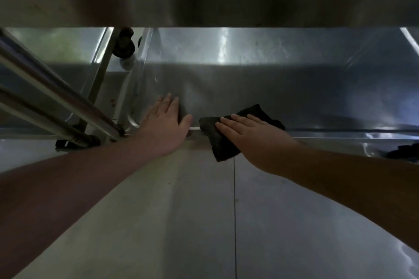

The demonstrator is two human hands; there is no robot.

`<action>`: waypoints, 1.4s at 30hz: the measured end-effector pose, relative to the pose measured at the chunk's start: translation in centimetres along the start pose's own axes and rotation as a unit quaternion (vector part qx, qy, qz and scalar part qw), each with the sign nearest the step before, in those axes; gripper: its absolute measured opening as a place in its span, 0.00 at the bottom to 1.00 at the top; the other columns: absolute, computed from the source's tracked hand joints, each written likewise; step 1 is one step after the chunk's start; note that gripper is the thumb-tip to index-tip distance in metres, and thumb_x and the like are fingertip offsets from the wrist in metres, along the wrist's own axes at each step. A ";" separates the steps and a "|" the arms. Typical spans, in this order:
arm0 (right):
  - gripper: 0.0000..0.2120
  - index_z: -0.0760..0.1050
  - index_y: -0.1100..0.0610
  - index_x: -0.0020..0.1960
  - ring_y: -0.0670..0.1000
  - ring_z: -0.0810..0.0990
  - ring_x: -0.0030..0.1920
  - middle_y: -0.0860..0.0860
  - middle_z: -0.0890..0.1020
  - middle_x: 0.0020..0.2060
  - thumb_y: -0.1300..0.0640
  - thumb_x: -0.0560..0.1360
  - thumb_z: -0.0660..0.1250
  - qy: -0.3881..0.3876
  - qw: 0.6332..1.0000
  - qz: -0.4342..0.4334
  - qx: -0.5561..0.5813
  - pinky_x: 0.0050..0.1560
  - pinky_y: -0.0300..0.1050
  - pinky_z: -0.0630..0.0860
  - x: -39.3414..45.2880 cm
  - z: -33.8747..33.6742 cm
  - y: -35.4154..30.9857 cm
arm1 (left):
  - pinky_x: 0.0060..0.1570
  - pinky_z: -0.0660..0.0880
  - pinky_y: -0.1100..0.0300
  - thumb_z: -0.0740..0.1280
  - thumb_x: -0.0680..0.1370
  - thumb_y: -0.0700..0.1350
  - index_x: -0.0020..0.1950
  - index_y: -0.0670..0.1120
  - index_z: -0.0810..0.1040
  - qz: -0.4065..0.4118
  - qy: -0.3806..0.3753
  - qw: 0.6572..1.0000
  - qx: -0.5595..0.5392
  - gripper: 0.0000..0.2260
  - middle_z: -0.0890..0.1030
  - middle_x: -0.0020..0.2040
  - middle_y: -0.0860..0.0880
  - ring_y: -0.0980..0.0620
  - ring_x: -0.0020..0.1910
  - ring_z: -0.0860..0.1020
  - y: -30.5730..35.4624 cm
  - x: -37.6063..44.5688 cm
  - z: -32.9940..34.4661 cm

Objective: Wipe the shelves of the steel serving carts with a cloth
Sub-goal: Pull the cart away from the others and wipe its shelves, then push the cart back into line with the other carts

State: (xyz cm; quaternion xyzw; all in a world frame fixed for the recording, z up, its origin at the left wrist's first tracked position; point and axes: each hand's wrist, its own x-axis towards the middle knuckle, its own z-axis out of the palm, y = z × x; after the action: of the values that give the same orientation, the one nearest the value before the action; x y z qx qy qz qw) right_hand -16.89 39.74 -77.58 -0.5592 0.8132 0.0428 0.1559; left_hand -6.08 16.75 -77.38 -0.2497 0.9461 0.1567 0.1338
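My right hand (247, 130) presses a dark cloth (217, 136) flat-fingered over the lower shelf's (294, 97) front rim; my left hand (166, 123), open, holds nothing and braces beside it. I judge most of this shelf is left to wipe.

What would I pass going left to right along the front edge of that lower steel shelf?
Slanted steel tubes → left hand resting flat on the shelf edge → dark cloth → right hand pressing flat on the cloth.

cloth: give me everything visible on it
The cloth is black, soft-looking fabric, folded or bunched into a rough strip. It lies draped over the front lip of the lower steel shelf, one end on the shelf surface, the other hanging over the edge. The right hand presses flat on it, fingers straight. The left hand rests beside it, not touching.
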 end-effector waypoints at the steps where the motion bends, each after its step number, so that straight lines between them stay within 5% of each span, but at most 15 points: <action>1: 0.37 0.41 0.49 0.85 0.52 0.49 0.84 0.49 0.49 0.84 0.62 0.84 0.58 -0.007 1.000 0.007 -0.008 0.82 0.52 0.47 -0.6 -0.2 0.1 | 0.82 0.44 0.48 0.50 0.86 0.62 0.87 0.49 0.49 0.018 -0.001 1.000 -0.002 0.33 0.46 0.87 0.50 0.51 0.85 0.43 0.9 -0.2 0.1; 8: 0.31 0.51 0.54 0.84 0.56 0.65 0.78 0.54 0.63 0.81 0.61 0.85 0.58 -0.079 0.993 0.087 -0.017 0.75 0.54 0.66 -6.1 -4.0 0.8 | 0.81 0.45 0.50 0.48 0.85 0.63 0.87 0.48 0.49 0.102 0.004 0.995 0.009 0.33 0.47 0.87 0.49 0.50 0.85 0.45 6.5 -3.6 2.3; 11: 0.22 0.63 0.53 0.75 0.57 0.80 0.57 0.55 0.78 0.63 0.61 0.83 0.62 -0.134 0.985 0.108 0.013 0.57 0.56 0.81 -9.4 -4.4 0.8 | 0.81 0.48 0.49 0.52 0.82 0.64 0.86 0.47 0.53 0.141 -0.022 0.990 0.020 0.36 0.53 0.86 0.48 0.49 0.85 0.47 8.2 -7.5 2.1; 14: 0.21 0.66 0.53 0.72 0.54 0.79 0.46 0.51 0.76 0.49 0.62 0.80 0.64 -0.254 0.952 0.157 0.070 0.50 0.53 0.81 -13.3 -3.3 -0.8 | 0.81 0.51 0.48 0.60 0.82 0.62 0.85 0.49 0.56 0.154 -0.099 0.981 0.061 0.34 0.58 0.85 0.48 0.48 0.85 0.51 9.0 -12.0 1.2; 19: 0.31 0.59 0.55 0.79 0.57 0.79 0.53 0.55 0.78 0.59 0.64 0.78 0.64 -0.366 0.889 0.227 0.157 0.50 0.52 0.79 -19.4 -4.7 -5.9 | 0.80 0.58 0.47 0.59 0.82 0.63 0.82 0.49 0.62 0.069 -0.220 0.970 0.075 0.32 0.64 0.82 0.47 0.47 0.83 0.57 8.7 -21.4 -1.7; 25: 0.21 0.66 0.54 0.71 0.54 0.78 0.44 0.50 0.74 0.43 0.62 0.79 0.64 -0.316 0.884 0.233 0.255 0.45 0.48 0.74 -25.3 -13.5 -12.2 | 0.74 0.66 0.49 0.60 0.81 0.63 0.81 0.49 0.64 0.043 -0.300 0.949 0.084 0.32 0.69 0.78 0.47 0.46 0.78 0.66 8.6 -30.9 -11.0; 33: 0.27 0.65 0.53 0.74 0.54 0.78 0.53 0.52 0.77 0.53 0.64 0.77 0.66 -0.353 0.878 0.217 0.238 0.57 0.55 0.79 -26.7 -33.5 -18.4 | 0.67 0.69 0.48 0.59 0.81 0.61 0.76 0.48 0.69 0.024 -0.315 0.946 0.078 0.27 0.73 0.71 0.46 0.45 0.72 0.71 9.4 -38.3 -30.0; 42: 0.21 0.70 0.48 0.69 0.54 0.79 0.49 0.52 0.79 0.51 0.63 0.78 0.63 -0.211 0.918 0.224 0.250 0.50 0.50 0.78 -24.8 -53.1 -26.4 | 0.65 0.72 0.46 0.59 0.81 0.61 0.77 0.49 0.68 -0.017 -0.252 0.967 0.026 0.27 0.75 0.68 0.46 0.43 0.67 0.74 8.8 -44.0 -47.7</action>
State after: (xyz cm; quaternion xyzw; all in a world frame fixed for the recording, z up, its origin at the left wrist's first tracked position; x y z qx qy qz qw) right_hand 4.66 39.27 -17.04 -0.2830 0.8496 -0.0114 0.4450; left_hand 18.03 25.62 -17.10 -0.2150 0.8810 0.1878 0.3773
